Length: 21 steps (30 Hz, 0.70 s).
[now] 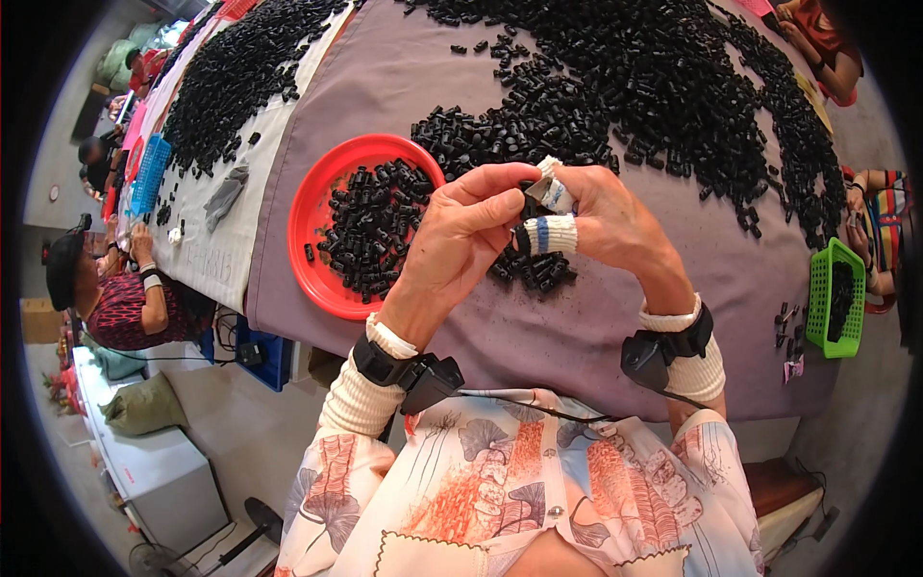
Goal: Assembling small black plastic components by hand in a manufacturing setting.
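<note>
Both hands, left point(460, 236) and right point(601, 221), pinched one small black part point(528, 188) between their fingertips above the tabletop point(404, 67). One red bowl point(312, 207) of parts sat just left; one green basket point(835, 298) stood far right.

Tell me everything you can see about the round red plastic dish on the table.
The round red plastic dish is shallow, with a raised rim and a smooth, glossy look. It lies flat on the mauve tablecloth near the table's front edge, left of the person's raised left hand, which covers part of its right rim. A heap of small black plastic pieces fills its middle and right; its left part is bare. More such pieces lie against its upper right rim.
</note>
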Each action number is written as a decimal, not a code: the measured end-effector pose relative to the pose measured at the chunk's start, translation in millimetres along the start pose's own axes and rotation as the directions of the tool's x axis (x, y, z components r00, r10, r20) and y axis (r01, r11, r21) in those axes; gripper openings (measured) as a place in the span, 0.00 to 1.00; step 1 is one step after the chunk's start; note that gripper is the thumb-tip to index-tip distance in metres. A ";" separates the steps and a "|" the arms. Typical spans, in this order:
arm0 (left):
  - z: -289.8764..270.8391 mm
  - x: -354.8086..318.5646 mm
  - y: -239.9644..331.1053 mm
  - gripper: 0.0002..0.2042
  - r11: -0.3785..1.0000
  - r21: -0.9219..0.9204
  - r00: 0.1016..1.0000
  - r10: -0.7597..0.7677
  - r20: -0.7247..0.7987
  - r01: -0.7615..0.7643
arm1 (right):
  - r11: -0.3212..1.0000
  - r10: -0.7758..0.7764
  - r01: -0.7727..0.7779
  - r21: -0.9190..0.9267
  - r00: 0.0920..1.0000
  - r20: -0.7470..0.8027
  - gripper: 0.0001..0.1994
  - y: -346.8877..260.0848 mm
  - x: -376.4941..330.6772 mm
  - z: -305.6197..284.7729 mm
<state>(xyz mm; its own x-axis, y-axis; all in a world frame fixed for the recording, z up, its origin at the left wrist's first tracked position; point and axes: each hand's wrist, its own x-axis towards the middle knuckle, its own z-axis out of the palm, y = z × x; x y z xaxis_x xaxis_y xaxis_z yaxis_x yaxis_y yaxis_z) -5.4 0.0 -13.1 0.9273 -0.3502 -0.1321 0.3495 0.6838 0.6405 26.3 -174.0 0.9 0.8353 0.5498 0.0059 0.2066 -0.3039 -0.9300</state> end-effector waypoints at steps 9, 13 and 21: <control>-0.1 -0.5 -0.1 0.11 0.998 0.057 1.000 -0.010 -0.022 0.011 | 0.999 -0.016 0.015 -0.051 1.000 -0.011 0.17 -4.5 -4.3 2.5; 2.3 1.5 -1.5 0.12 0.998 -0.058 1.000 0.012 -0.007 -0.013 | 0.987 -0.046 0.061 0.148 0.994 -0.103 0.15 6.6 -4.7 8.7; 5.1 -0.4 -4.1 0.11 0.998 0.034 0.998 0.046 -0.046 -0.044 | 0.997 -0.055 0.063 0.049 0.986 -0.157 0.13 -3.7 -5.5 8.2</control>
<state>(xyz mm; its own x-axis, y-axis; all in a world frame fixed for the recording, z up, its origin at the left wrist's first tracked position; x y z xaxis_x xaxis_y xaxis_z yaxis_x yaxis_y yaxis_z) -7.9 -6.0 -11.9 0.9475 -0.2886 -0.1374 0.3034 0.6765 0.6710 16.8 -169.6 1.3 0.8923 0.4368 0.1143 0.2339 -0.2305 -0.9446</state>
